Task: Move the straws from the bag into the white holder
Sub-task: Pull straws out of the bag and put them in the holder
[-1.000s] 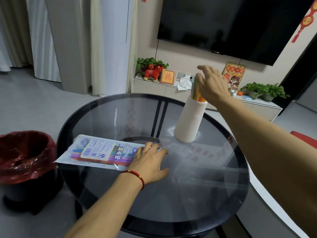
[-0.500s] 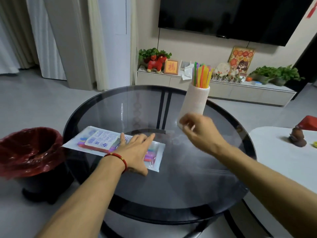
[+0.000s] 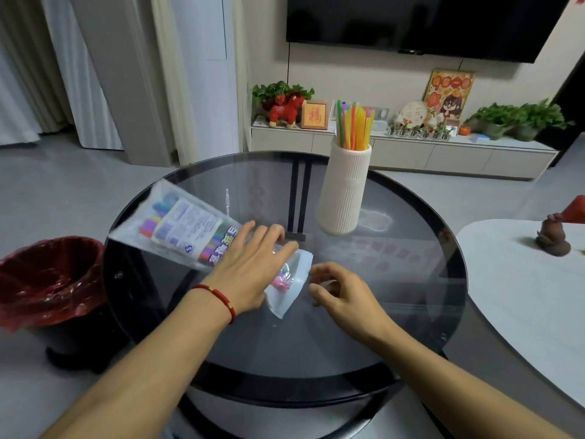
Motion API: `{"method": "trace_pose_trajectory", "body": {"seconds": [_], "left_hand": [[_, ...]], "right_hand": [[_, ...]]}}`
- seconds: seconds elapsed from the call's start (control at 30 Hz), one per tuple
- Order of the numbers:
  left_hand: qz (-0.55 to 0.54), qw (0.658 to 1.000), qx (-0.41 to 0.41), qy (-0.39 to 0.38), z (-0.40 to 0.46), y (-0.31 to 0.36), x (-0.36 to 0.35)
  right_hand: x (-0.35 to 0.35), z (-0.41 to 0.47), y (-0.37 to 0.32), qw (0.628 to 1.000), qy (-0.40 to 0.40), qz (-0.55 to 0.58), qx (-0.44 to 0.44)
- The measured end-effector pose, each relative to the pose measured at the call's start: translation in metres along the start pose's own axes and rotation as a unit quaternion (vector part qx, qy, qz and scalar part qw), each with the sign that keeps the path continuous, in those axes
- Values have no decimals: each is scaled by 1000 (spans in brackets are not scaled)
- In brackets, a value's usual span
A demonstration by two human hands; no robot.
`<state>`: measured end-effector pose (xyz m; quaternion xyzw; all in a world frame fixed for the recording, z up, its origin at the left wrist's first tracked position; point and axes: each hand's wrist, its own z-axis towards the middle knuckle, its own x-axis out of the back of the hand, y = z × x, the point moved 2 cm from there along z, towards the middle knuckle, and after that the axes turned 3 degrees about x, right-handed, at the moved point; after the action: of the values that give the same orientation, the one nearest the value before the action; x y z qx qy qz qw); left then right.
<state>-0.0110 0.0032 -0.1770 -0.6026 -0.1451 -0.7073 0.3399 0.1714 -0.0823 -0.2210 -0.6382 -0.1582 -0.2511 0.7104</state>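
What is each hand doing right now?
Left hand: gripping the straw bag, lifting it off the table.
Right hand: empty, fingers loosely curled beside the bag's open end.

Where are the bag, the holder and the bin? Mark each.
bag (image 3: 186, 228): head view, on its printed label.
holder (image 3: 343, 191): head view, on its ribbed white wall.
bin (image 3: 47, 280): head view, on its red liner.

Domestic living room. A wall-mounted television (image 3: 427, 23) hangs above a low media cabinet (image 3: 402, 152) bearing potted plants (image 3: 519, 120), a red toy horse (image 3: 286, 110) and framed pictures (image 3: 449, 90); curtains (image 3: 63, 71), a round glass table (image 3: 411, 296) and a lined waste bin (image 3: 50, 280) complete the setting.
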Motion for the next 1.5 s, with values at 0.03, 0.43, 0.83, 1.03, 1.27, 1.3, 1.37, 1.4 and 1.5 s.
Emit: {"method": "trace_pose_trajectory", "body": {"seconds": [0.03,0.43,0.83,1.03,1.27,1.3,1.37,1.4,1.5], "left_hand": [[31,999,-3,12,1,4,4],[36,999,5,40,-4,17,6],[-104,984,107,-94,-14,-18,-20],[-98,988,84,-79,-8,-1,-15],[-106,990,68,-63,-5,13,-10],[-103,990,71,-61,-6,11,-10],[-95,990,79,-64,-9,6,-12],[-90,990,87,-68,-11,1,-13],[-74,985,118,-101,-14,-12,-15]], "right_hand": [[0,-1,0,1000,2,21,-5],[-14,-7,-7,989,-1,136,-57],[43,8,14,989,46,133,-50],[22,6,13,986,16,141,-93],[6,11,-7,989,-14,-143,21],[4,11,-8,987,-23,-155,24],[10,12,-8,985,-14,-173,27],[16,14,-8,983,-5,-181,28],[38,14,-7,979,-18,-201,37]]}}
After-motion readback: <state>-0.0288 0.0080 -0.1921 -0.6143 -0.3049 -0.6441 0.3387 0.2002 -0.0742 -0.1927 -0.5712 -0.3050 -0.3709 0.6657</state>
